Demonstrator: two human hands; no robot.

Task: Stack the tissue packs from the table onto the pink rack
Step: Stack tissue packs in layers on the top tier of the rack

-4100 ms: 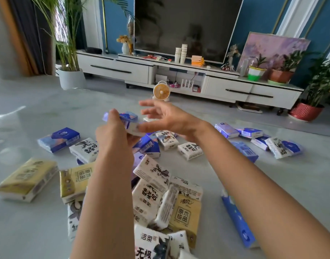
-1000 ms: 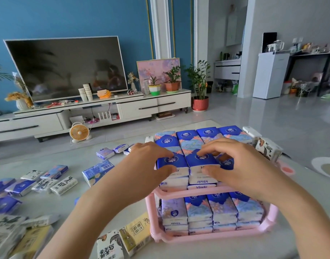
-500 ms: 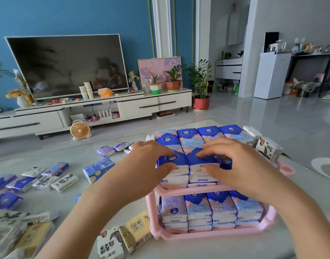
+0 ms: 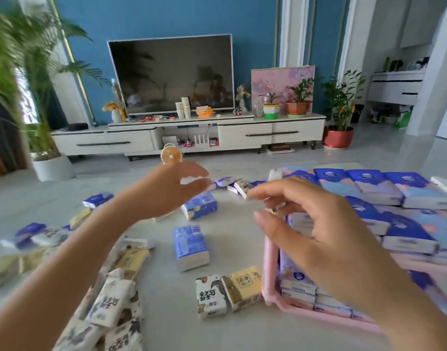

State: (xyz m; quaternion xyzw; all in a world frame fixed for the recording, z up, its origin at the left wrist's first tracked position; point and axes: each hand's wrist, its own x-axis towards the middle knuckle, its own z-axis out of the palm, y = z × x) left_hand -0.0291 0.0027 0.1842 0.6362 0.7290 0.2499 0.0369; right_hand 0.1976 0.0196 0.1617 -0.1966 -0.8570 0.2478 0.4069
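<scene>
The pink rack (image 4: 270, 264) stands at the right, both tiers filled with blue tissue packs (image 4: 404, 231). Loose packs lie on the grey table: a blue one (image 4: 190, 247) in the middle, another blue one (image 4: 199, 205) farther back, a white and a yellow pack (image 4: 228, 291) beside the rack's left end, and a heap of white and yellow packs (image 4: 111, 307) at the lower left. My left hand (image 4: 164, 191) hovers over the table with fingers spread and holds nothing. My right hand (image 4: 311, 229) hangs above the rack's left end, fingers loosely bent, empty.
The table (image 4: 242, 239) runs to a far edge near a small orange fan (image 4: 171, 154). Beyond it stand a white TV cabinet (image 4: 187, 134), a television and potted plants (image 4: 340, 107). More small packs (image 4: 232, 183) lie near the far edge.
Both hands have lifted off the blue packs on the rack's top tier and swung left over the table. The view has turned left, so the rack now sits at the right.
</scene>
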